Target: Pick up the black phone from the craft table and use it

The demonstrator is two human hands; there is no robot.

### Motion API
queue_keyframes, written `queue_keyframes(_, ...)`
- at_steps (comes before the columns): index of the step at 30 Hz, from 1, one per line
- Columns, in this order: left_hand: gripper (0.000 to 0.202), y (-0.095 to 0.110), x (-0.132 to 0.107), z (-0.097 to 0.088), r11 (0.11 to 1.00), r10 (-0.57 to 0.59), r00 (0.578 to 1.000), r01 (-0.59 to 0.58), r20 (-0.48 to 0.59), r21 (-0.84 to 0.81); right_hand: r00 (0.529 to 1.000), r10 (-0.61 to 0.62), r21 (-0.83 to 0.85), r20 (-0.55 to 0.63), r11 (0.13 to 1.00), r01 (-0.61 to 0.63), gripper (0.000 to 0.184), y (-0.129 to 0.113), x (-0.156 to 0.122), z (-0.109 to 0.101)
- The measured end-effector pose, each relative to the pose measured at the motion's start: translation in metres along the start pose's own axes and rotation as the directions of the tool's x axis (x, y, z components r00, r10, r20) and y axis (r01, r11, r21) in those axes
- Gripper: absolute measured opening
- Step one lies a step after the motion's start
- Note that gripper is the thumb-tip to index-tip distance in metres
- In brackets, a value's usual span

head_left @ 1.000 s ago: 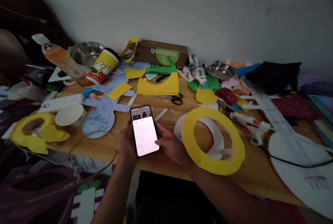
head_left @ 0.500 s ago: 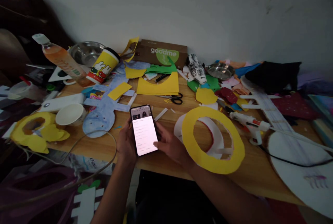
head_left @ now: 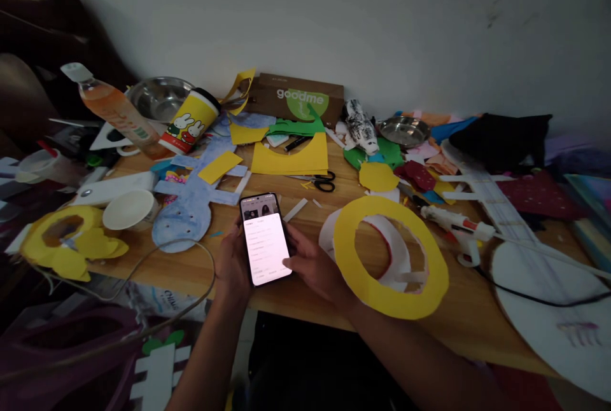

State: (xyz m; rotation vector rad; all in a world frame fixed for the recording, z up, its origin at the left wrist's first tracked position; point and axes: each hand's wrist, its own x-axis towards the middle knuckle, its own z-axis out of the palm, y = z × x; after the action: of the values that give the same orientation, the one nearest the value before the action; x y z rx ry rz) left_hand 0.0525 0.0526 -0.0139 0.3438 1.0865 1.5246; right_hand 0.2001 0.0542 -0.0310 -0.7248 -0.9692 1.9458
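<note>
A phone (head_left: 266,250) with a lit screen is being held over the near side of the table (head_left: 296,306). The left hand (head_left: 232,266) is gripping its left edge; the right hand (head_left: 312,266) is holding its right edge, thumb lying over the screen. Nearby, a yellow ring (head_left: 344,252) is partly covering a white ring (head_left: 327,239). Beyond, scissors (head_left: 317,178) are lying near yellow card (head_left: 291,163).

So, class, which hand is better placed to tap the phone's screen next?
Probably the right hand: its thumb lies over the phone's screen, while the left hand holds the opposite edge.
</note>
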Motion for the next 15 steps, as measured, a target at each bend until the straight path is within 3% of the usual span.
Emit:
queue_keyframes(5,0.044,0.000,0.000,-0.001,1.000,0.016,1.000,-0.016,0.003,0.016,1.000,-0.007,-0.050,-0.009,0.999,0.007,0.081,-0.003,0.000,0.001)
queue_keyframes(9,0.046,-0.001,0.002,-0.002,0.999,0.009,1.000,-0.008,-0.024,0.032,1.000,0.023,0.117,0.013,0.993,-0.025,0.070,-0.005,0.001,0.004)
queue_keyframes(12,0.062,0.001,0.001,-0.004,0.999,-0.006,1.000,0.007,-0.017,0.042,0.999,0.051,0.198,0.003,0.979,-0.051,0.068,-0.007,0.001,0.007)
queue_keyframes(15,0.083,0.006,-0.001,-0.005,1.000,-0.016,0.998,0.016,0.055,0.009,0.998,0.052,0.192,-0.023,0.980,-0.046,0.068,-0.011,0.001,0.010)
